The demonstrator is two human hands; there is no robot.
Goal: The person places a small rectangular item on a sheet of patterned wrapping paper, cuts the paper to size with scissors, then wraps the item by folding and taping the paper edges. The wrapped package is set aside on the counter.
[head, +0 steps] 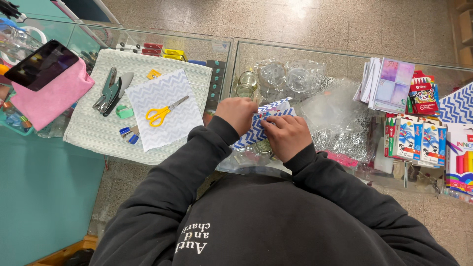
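2 hands are working one sheet of blue-and-white chevron paper [261, 123] on the glass counter [315, 59]; the left hand [237, 113] is pressing curled fingers onto the sheet's near-left edge, pinning it flat, while the right hand [287, 134] is pinching a fold just right of it (fingers together on the paper); a small round jar [264, 146] is lying under the sheet; yellow scissors [162, 113] are lying well left of the sheet, within reach.

Glass counter [221, 49] under striped cloth [88, 133]
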